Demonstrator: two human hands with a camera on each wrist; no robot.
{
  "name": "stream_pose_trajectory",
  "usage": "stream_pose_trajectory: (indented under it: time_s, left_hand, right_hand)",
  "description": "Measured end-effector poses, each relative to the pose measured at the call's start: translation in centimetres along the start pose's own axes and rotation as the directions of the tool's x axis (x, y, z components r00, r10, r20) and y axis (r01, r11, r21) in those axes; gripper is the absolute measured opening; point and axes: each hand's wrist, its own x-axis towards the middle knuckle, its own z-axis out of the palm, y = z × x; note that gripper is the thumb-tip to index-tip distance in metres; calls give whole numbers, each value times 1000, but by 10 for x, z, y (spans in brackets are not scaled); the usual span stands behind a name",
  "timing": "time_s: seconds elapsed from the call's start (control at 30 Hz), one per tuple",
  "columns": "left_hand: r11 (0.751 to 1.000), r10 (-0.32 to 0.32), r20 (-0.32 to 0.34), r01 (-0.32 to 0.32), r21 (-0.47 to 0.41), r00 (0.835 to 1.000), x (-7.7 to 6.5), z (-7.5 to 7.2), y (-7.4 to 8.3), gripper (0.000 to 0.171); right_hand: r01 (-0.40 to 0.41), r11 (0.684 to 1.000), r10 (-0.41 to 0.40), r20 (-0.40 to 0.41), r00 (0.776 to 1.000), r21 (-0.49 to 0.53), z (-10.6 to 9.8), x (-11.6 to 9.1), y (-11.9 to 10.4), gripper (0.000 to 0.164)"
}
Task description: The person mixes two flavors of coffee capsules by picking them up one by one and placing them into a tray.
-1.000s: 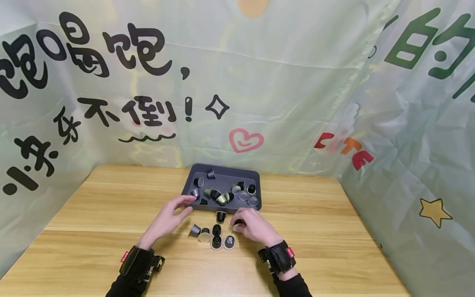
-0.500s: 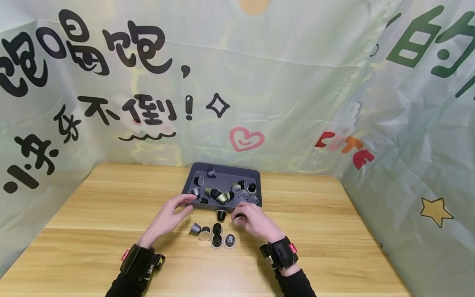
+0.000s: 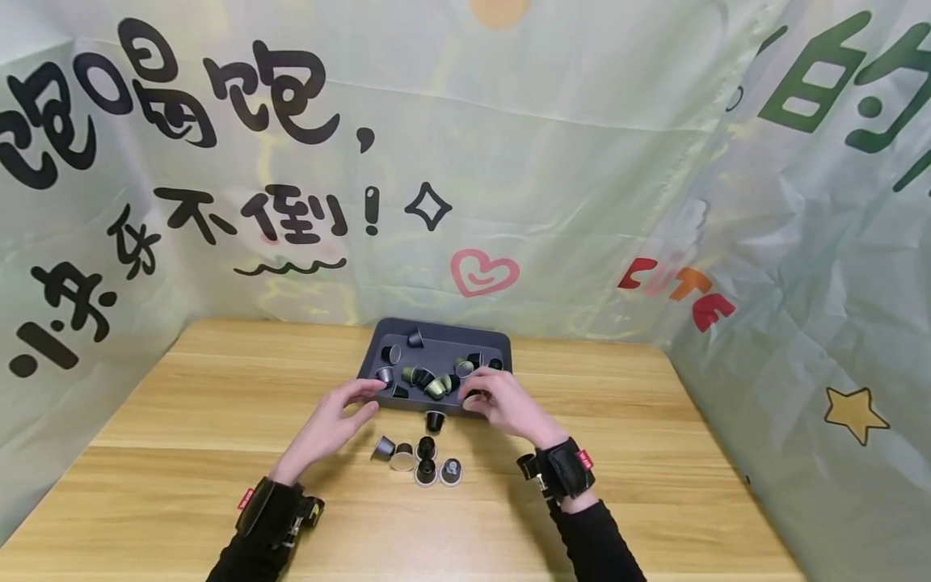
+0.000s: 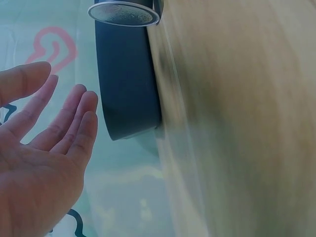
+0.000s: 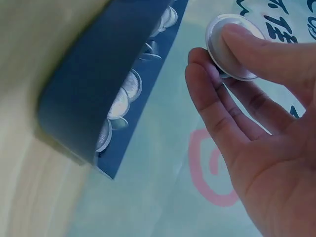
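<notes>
My right hand point(image 3: 509, 404) pinches a coffee capsule point(image 5: 224, 57) between thumb and fingers, its silver foil lid under the thumb in the right wrist view. That hand is at the front right rim of a dark grey tray point(image 3: 454, 339), which holds several black, green and grey capsules. My left hand point(image 3: 333, 424), fingers loosely extended and holding nothing, is by the tray's front left corner; the left wrist view shows its palm point(image 4: 39, 182). On the table in front of the tray are a black capsule point(image 3: 434, 422), a grey capsule point(image 3: 383, 449) on its side and several others.
The tray stands toward the back of a wooden table point(image 3: 618, 469). Printed cloth point(image 3: 567, 186) hangs behind the table and along both sides. Both wrists wear black camera straps, such as the right strap point(image 3: 566, 469).
My right hand has carried the capsule from the table in front of the tray up and forward to the tray's front right rim. My left hand has stayed in place.
</notes>
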Motion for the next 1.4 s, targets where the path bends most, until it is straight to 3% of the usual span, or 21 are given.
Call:
stream_pose_trajectory:
  time_s: [0.2,0.7,1.03,1.2,1.4]
  left_hand:
    - [1000,-2,-2,2,2,1000,0,0,1,37]
    - [1000,12,-2,-12,2,1000,1,0,0,36]
    - [1000,11,1,-11,2,1000,1,0,-1,36]
    - [1000,8,9,-8,0,1000,1,0,-2,36]
    - [1000,16,27,-16,1,1000,1,1,-3,36]
  right_hand:
    - [-18,999,19,-33,999,32,-13,7,3,13]
    - [-65,997,59,-118,991,-45,-27,32,17,17]
    - [-175,979,173,-29,984,-102,-13,62,35,19]
    - [-257,963,262,51,964,-84,-2,75,46,23]
    - [-319,944,326,90,941,-80,10,85,53,28]
